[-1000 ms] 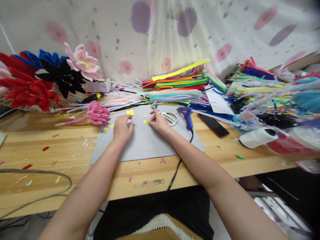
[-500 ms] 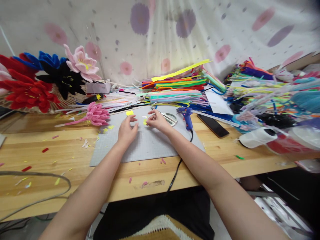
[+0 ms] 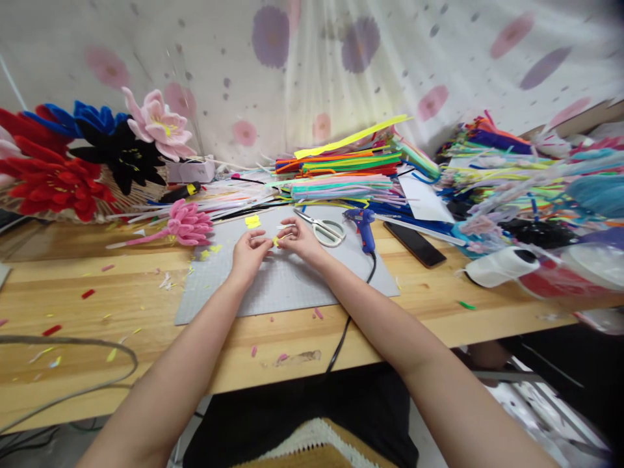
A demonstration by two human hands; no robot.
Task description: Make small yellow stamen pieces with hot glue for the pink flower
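Over the grey cutting mat [image 3: 292,286] my left hand [image 3: 248,252] and my right hand [image 3: 297,239] meet, fingertips pinched together on a small yellow piece [image 3: 275,241] held between them. Another yellow scrap [image 3: 252,221] lies on the mat just beyond my left hand. White-handled scissors [image 3: 324,227] rest on the mat right of my right hand, and a blue glue gun [image 3: 364,227] stands beside them, its black cord running off the table's front edge.
A pink pipe-cleaner flower [image 3: 188,223] lies left of the mat. Red, black, blue and pink flowers [image 3: 97,156] sit at the back left. Stacked pipe cleaners [image 3: 351,172] fill the back and right. A black phone [image 3: 415,244] and a white roll [image 3: 502,266] lie to the right.
My two hands have drawn together above the mat; the small yellow piece that my right fingers touched on the mat is now lifted and pinched between both hands.
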